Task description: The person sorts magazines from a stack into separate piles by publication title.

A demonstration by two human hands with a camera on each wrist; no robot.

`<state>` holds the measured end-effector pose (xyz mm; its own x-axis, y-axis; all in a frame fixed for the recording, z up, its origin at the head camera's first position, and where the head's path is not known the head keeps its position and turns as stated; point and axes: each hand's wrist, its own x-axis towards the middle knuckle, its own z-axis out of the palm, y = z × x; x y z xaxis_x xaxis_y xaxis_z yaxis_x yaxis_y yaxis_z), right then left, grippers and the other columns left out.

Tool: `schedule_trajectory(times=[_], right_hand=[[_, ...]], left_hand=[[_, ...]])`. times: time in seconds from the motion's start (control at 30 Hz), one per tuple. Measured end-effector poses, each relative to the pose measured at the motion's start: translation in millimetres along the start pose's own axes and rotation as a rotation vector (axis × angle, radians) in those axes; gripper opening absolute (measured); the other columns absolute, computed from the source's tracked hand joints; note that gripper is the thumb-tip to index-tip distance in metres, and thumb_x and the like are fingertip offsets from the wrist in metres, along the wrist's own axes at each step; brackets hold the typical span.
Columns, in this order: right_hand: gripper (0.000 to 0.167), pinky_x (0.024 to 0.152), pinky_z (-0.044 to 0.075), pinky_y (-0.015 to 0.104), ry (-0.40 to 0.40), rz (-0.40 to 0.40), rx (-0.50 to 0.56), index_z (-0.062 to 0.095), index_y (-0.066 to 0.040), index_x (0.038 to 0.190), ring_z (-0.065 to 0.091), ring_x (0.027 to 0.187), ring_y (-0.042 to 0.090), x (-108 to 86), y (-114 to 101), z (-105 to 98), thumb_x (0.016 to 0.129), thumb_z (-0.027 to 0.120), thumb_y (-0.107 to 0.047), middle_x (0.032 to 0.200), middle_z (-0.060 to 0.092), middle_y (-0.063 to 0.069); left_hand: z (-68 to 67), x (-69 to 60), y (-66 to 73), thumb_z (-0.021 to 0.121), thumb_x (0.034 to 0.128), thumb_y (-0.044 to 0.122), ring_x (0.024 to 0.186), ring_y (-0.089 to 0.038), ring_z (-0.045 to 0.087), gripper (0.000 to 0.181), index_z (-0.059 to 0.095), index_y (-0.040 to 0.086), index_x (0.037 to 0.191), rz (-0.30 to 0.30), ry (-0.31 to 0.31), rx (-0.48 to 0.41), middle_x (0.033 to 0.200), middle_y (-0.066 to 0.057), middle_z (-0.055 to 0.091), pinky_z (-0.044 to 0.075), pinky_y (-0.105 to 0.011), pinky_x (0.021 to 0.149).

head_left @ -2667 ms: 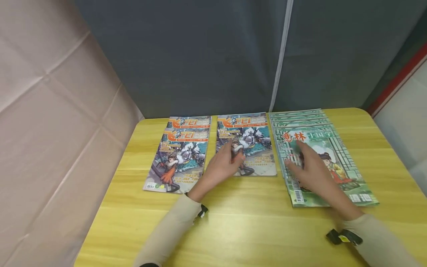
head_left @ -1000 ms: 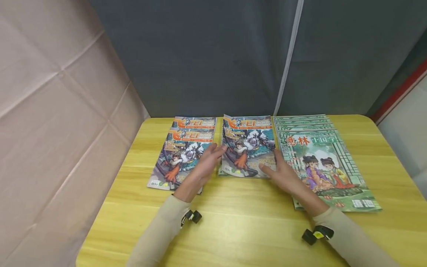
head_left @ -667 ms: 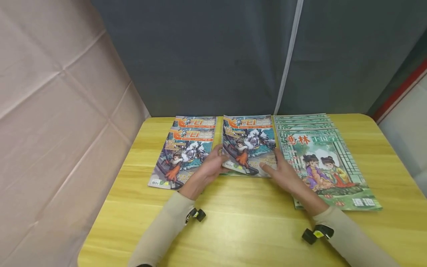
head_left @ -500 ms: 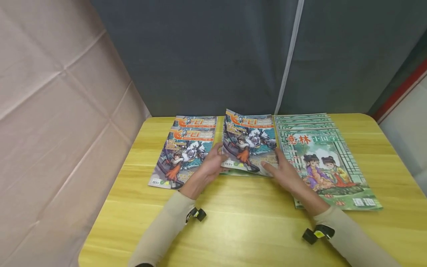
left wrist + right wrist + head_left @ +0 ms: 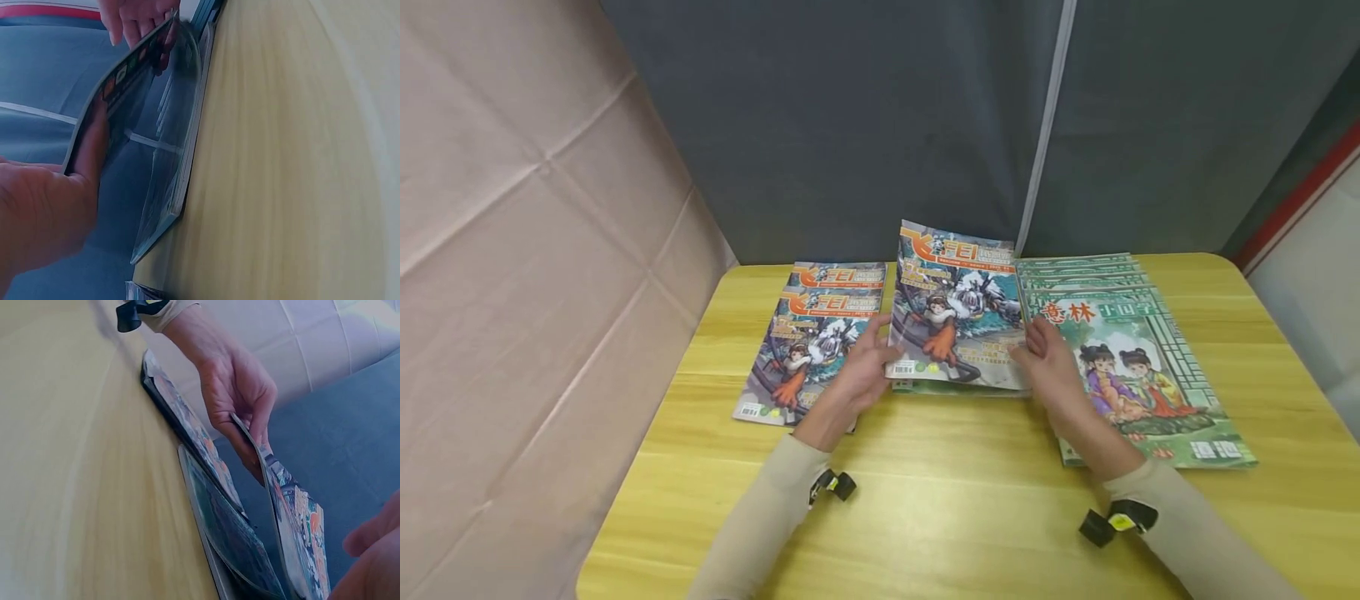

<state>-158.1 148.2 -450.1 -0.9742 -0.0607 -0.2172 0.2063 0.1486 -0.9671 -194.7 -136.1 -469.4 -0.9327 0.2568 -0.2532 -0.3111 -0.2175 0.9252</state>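
A comic magazine [image 5: 958, 308] with orange title lettering is raised and tilted, its far edge higher than the near one. My left hand [image 5: 856, 379] grips its left edge near the lower corner, fingers underneath. At the right edge my right hand [image 5: 1060, 375] pinches it, thumb on the cover and some fingers below, as the left wrist view suggests. A green-edged magazine [image 5: 932, 388] lies flat beneath the raised one, mostly covered; the left wrist view shows a gap between the raised magazine [image 5: 122, 87] and the magazines on the table.
Left, two overlapping comic magazines [image 5: 808, 350] with the same cover lie on the yellow wooden table [image 5: 955, 500]. Right, several green magazines [image 5: 1157, 367] are fanned in a stack. A dark curtain [image 5: 850, 125] hangs behind; a pale cloth [image 5: 550, 333] hangs at left.
Both hands have gone from reaching over the magazines to holding the middle comic. Its far edge has risen off the pile, and the right hand has shifted slightly up along its side.
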Motion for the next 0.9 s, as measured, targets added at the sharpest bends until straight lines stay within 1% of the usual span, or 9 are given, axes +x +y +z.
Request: schedule_trajectory(times=[0.07, 0.17, 0.33, 0.43, 0.57, 0.6, 0.7, 0.83, 0.9], right_hand=[[0.084, 0.136, 0.017, 0.053, 0.006, 0.009, 0.02, -0.004, -0.007, 0.17, 0.013, 0.165, 0.039, 1.6, -1, -1, 0.109, 0.053, -0.018, 0.179, 0.005, 0.017], [0.082, 0.135, 0.017, 0.055, 0.022, 0.023, 0.019, -0.001, -0.01, 0.171, 0.011, 0.165, 0.04, 4.9, -1, -1, 0.108, 0.052, -0.018, 0.178, 0.004, 0.019], [0.073, 0.131, 0.032, 0.051, 0.101, 0.022, 0.029, 0.014, -0.014, 0.171, 0.019, 0.164, 0.037, 9.6, -3, 6, 0.106, 0.047, -0.007, 0.177, 0.015, 0.019], [0.068, 0.123, 0.044, 0.041, 0.105, 0.027, 0.059, 0.023, -0.016, 0.169, 0.028, 0.161, 0.032, 11.6, -4, 15, 0.107, 0.045, -0.002, 0.174, 0.026, 0.017], [0.066, 0.117, 0.047, 0.038, 0.058, 0.024, 0.074, 0.027, -0.015, 0.168, 0.035, 0.155, 0.034, 11.9, -2, 31, 0.107, 0.047, -0.002, 0.169, 0.034, 0.021], [0.066, 0.117, 0.047, 0.038, 0.051, 0.022, 0.069, 0.028, -0.015, 0.167, 0.036, 0.154, 0.035, 12.1, 0, 35, 0.106, 0.049, -0.001, 0.168, 0.036, 0.022], [0.067, 0.112, 0.051, 0.034, 0.028, 0.023, 0.079, 0.032, -0.014, 0.166, 0.043, 0.15, 0.037, 12.5, 5, 47, 0.104, 0.054, 0.0, 0.163, 0.042, 0.024], [0.065, 0.088, 0.057, 0.024, -0.006, 0.045, 0.115, 0.04, -0.015, 0.161, 0.059, 0.127, 0.031, 13.7, 11, 66, 0.101, 0.059, 0.001, 0.155, 0.05, 0.021], [0.064, 0.079, 0.057, 0.024, -0.035, 0.048, 0.149, 0.041, -0.014, 0.159, 0.063, 0.11, 0.024, 13.5, 13, 77, 0.1, 0.061, 0.002, 0.151, 0.052, 0.022]], left_hand=[[-2.9, -0.6, 0.6, 0.046, 0.0971, -0.01, 0.126, -0.029, 0.061, 0.062, 0.037, 0.019, 0.152, 0.009, -0.02, -0.008, 0.134, -0.013, 0.067, 0.047, -0.051, 0.113], [-5.8, -2.6, 2.2, 0.045, 0.0985, -0.01, 0.117, -0.023, 0.065, 0.059, 0.038, 0.018, 0.15, 0.014, -0.052, -0.018, 0.133, -0.012, 0.068, 0.052, -0.036, 0.1], [-12.8, -6.5, 6.7, 0.044, 0.0973, -0.012, 0.101, -0.019, 0.071, 0.057, 0.037, 0.015, 0.146, 0.024, -0.077, 0.012, 0.126, -0.012, 0.068, 0.061, -0.029, 0.085], [-24.2, -10.1, 12.9, 0.047, 0.0928, -0.013, 0.087, -0.016, 0.072, 0.052, 0.037, 0.012, 0.137, 0.021, -0.054, 0.109, 0.113, -0.008, 0.069, 0.063, -0.027, 0.075], [-46.7, -17.8, 23.2, 0.05, 0.0928, -0.011, 0.059, -0.007, 0.05, 0.045, 0.035, 0.011, 0.128, -0.024, -0.055, 0.281, 0.089, -0.001, 0.059, 0.045, -0.021, 0.056], [-52.6, -20.1, 24.9, 0.051, 0.0938, -0.011, 0.057, -0.007, 0.044, 0.044, 0.035, 0.011, 0.128, -0.039, -0.063, 0.309, 0.087, -0.001, 0.056, 0.04, -0.022, 0.055], [-68.3, -28.4, 28.4, 0.051, 0.0956, -0.008, 0.056, -0.007, 0.042, 0.043, 0.033, 0.01, 0.129, -0.066, -0.089, 0.385, 0.09, -0.002, 0.056, 0.038, -0.022, 0.055], [-94.9, -39.8, 34.2, 0.054, 0.0971, -0.006, 0.055, -0.007, 0.042, 0.037, 0.034, 0.008, 0.125, -0.099, -0.13, 0.436, 0.083, 0.0, 0.051, 0.039, -0.021, 0.054], [-110.6, -46.0, 39.0, 0.056, 0.0982, -0.004, 0.052, -0.007, 0.033, 0.035, 0.035, 0.009, 0.122, -0.121, -0.155, 0.466, 0.079, 0.001, 0.044, 0.032, -0.021, 0.051]])
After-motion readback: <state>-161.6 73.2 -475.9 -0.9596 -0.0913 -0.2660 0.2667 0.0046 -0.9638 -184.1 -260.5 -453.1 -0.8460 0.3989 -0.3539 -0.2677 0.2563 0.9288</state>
